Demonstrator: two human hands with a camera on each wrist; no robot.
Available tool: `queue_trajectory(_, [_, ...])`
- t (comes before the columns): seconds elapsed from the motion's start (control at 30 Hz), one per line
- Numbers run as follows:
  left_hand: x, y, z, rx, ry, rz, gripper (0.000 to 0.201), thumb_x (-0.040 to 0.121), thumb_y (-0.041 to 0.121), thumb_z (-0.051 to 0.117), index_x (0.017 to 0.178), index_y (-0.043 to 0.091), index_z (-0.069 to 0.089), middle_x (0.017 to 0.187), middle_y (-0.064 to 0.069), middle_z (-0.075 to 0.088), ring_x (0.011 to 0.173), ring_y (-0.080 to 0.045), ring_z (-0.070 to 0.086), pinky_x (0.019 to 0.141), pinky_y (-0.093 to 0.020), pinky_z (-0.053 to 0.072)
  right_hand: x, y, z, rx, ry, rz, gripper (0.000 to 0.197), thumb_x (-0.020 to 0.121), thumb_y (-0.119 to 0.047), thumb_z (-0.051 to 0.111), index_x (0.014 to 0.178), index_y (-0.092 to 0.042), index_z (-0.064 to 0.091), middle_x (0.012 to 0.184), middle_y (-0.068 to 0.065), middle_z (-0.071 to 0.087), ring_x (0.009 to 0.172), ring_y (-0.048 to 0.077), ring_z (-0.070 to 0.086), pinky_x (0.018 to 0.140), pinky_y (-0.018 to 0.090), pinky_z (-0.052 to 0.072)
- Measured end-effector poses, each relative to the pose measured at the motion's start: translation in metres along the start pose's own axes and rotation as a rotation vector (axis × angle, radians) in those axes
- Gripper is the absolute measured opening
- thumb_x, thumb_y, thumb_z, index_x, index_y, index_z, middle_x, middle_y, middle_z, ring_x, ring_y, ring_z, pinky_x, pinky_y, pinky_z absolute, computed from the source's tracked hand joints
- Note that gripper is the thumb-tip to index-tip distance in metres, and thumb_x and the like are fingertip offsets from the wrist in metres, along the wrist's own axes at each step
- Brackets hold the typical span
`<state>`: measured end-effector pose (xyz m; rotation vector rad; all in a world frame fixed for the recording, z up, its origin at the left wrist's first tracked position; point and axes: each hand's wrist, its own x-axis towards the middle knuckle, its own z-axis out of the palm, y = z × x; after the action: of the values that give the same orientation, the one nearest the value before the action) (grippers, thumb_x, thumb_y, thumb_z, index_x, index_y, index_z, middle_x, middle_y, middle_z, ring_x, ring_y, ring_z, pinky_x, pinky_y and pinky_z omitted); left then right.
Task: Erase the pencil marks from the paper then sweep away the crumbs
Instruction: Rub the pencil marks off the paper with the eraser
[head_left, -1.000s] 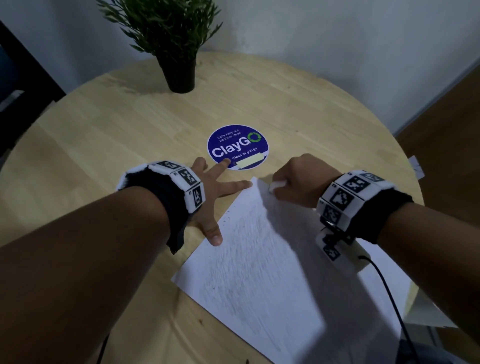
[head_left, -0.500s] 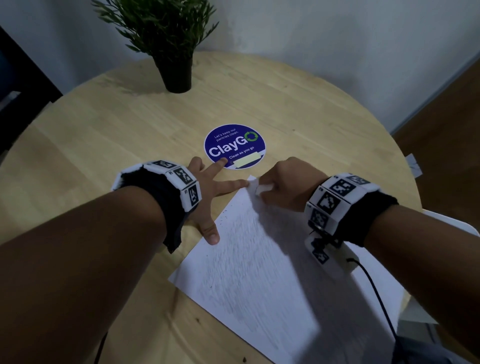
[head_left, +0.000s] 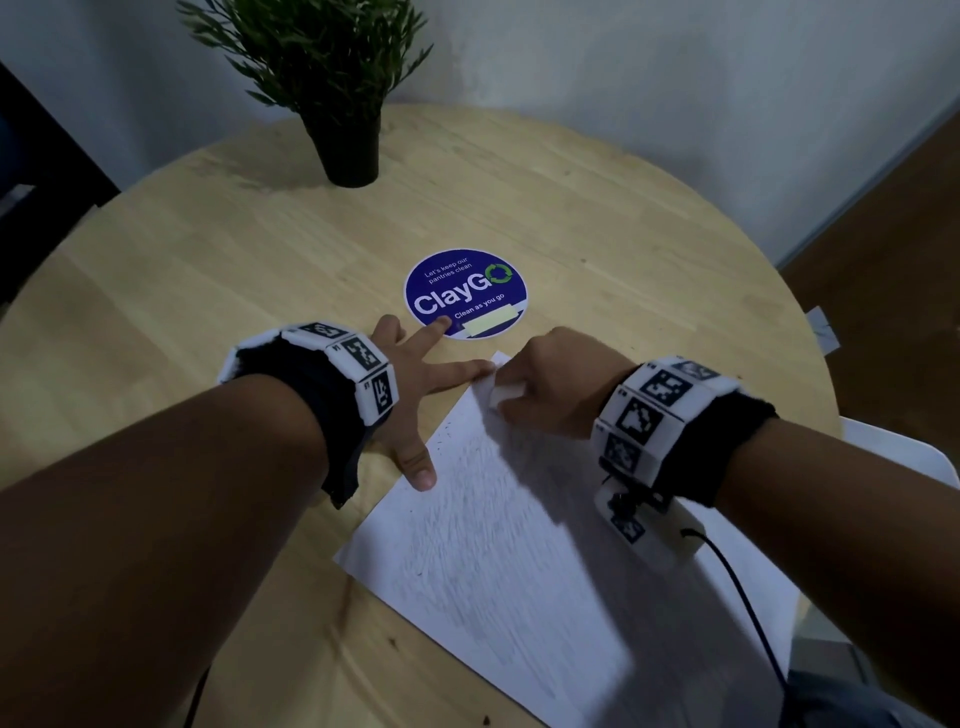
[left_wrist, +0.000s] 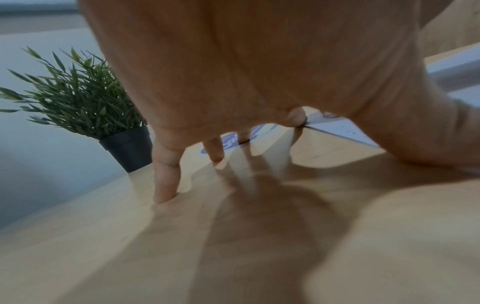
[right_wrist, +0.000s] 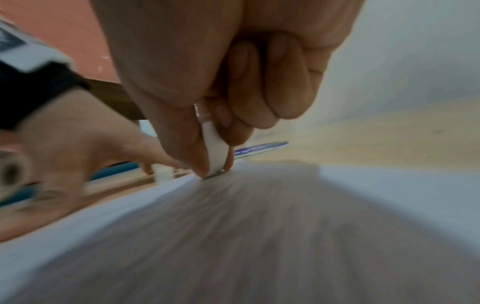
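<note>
A white sheet of paper (head_left: 498, 561) covered in grey pencil strokes lies at an angle on the round wooden table (head_left: 208, 270). My right hand (head_left: 550, 389) pinches a white eraser (head_left: 501, 397) between thumb and fingers and presses its tip on the paper's far corner; the right wrist view shows the eraser (right_wrist: 215, 152) touching the sheet. My left hand (head_left: 415, 384) lies spread flat, with its thumb and index fingertip on the paper's left edge and the other fingers on the table. Dark eraser crumbs (head_left: 447, 434) dot the paper near the left thumb.
A blue round sticker (head_left: 466, 300) lies just beyond both hands. A potted green plant (head_left: 332, 93) stands at the table's far side. A white chair (head_left: 904, 457) shows beyond the table's right edge. Small dark specks (head_left: 485, 719) lie on the wood at the near edge.
My right hand has slid the eraser leftward and toward me, from beyond the paper's far corner onto the sheet. The left hand has stayed where it was.
</note>
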<state>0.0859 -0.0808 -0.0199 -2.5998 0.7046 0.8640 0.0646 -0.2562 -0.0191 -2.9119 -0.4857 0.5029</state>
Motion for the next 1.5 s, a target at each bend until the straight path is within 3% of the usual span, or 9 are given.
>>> queue_trajectory(0.27, [-0.001, -0.002, 0.005, -0.092, 0.033, 0.002, 0.118, 0.059, 0.071, 0.074, 0.142, 0.062, -0.009, 0.158, 0.006, -0.023, 0.138, -0.031, 0.01, 0.106, -0.046, 0.027, 0.002, 0.021, -0.004, 0.064, 0.033, 0.047, 0.025, 0.087, -0.031, 0.052, 0.074, -0.01, 0.058, 0.068, 0.007, 0.055, 0.07, 0.029, 0.049, 0.062, 0.032, 0.039])
queue_trajectory(0.43, [-0.004, 0.001, 0.003, -0.22, 0.125, 0.012, 0.075, 0.079, 0.08, 0.04, 0.144, 0.06, 0.011, 0.162, 0.006, -0.009, 0.138, -0.03, 0.013, 0.111, -0.041, 0.02, -0.007, 0.023, -0.009, 0.056, 0.07, 0.019, 0.013, 0.086, -0.023, 0.053, 0.078, -0.015, 0.06, 0.065, 0.0, 0.051, 0.069, 0.024, 0.044, 0.061, 0.028, 0.039])
queue_trajectory(0.57, [-0.001, -0.004, 0.0, -0.21, 0.049, 0.031, 0.105, 0.051, 0.091, 0.05, 0.142, 0.064, 0.004, 0.161, 0.008, -0.015, 0.139, -0.029, 0.009, 0.111, -0.043, 0.02, -0.008, 0.023, -0.009, 0.056, 0.055, 0.013, 0.022, 0.085, -0.021, 0.05, 0.094, -0.026, 0.07, 0.085, 0.001, 0.069, 0.079, 0.025, 0.056, 0.075, 0.033, 0.052])
queue_trajectory(0.67, [0.001, -0.011, -0.001, -0.171, -0.03, 0.022, 0.112, 0.055, 0.08, 0.066, 0.142, 0.064, -0.003, 0.159, 0.009, -0.021, 0.14, -0.03, 0.005, 0.11, -0.045, 0.021, -0.005, 0.024, -0.009, 0.091, 0.014, 0.024, 0.022, 0.087, -0.022, 0.051, 0.096, -0.03, 0.07, 0.087, -0.002, 0.07, 0.079, 0.023, 0.056, 0.075, 0.033, 0.05])
queue_trajectory(0.8, [-0.001, -0.005, -0.005, -0.221, 0.041, -0.004, 0.085, 0.071, 0.082, 0.052, 0.141, 0.066, 0.007, 0.16, 0.011, -0.012, 0.141, -0.029, 0.005, 0.111, -0.044, 0.018, -0.005, 0.026, -0.008, 0.12, 0.021, 0.013, 0.02, 0.089, -0.024, 0.053, 0.095, -0.033, 0.07, 0.082, -0.005, 0.066, 0.077, 0.022, 0.055, 0.076, 0.033, 0.051])
queue_trajectory(0.9, [0.003, 0.003, -0.001, -0.304, 0.152, -0.028, 0.058, 0.09, 0.062, 0.049, 0.142, 0.059, 0.023, 0.159, 0.009, 0.001, 0.136, -0.031, 0.013, 0.109, -0.038, 0.023, -0.006, 0.026, -0.01, 0.133, 0.025, -0.024, 0.022, 0.089, -0.023, 0.053, 0.098, -0.033, 0.071, 0.079, -0.005, 0.064, 0.074, 0.021, 0.051, 0.075, 0.03, 0.049])
queue_trajectory(1.2, [0.008, 0.008, 0.005, -0.342, 0.235, -0.023, 0.058, 0.089, 0.046, 0.061, 0.139, 0.051, 0.032, 0.156, 0.008, 0.007, 0.13, -0.03, 0.018, 0.101, -0.036, 0.03, -0.008, 0.025, -0.01, 0.065, 0.083, -0.056, 0.015, 0.084, -0.024, 0.056, 0.078, -0.012, 0.063, 0.06, 0.006, 0.048, 0.065, 0.026, 0.039, 0.061, 0.03, 0.036])
queue_trajectory(1.37, [0.008, 0.01, 0.006, -0.349, 0.25, -0.031, 0.058, 0.089, 0.045, 0.06, 0.139, 0.051, 0.033, 0.156, 0.008, 0.007, 0.13, -0.03, 0.017, 0.102, -0.034, 0.028, -0.002, 0.031, -0.016, 0.031, 0.102, -0.001, 0.02, 0.085, -0.028, 0.057, 0.088, -0.014, 0.07, 0.077, 0.012, 0.065, 0.077, 0.031, 0.053, 0.063, 0.028, 0.037])
queue_trajectory(1.5, [0.008, 0.011, 0.006, -0.333, 0.261, -0.026, 0.056, 0.089, 0.045, 0.06, 0.138, 0.05, 0.034, 0.156, 0.008, 0.006, 0.13, -0.031, 0.017, 0.103, -0.035, 0.027, -0.003, 0.019, -0.013, -0.01, 0.058, -0.119, 0.016, 0.084, -0.026, 0.056, 0.085, -0.016, 0.069, 0.063, 0.004, 0.053, 0.067, 0.027, 0.047, 0.063, 0.028, 0.037])
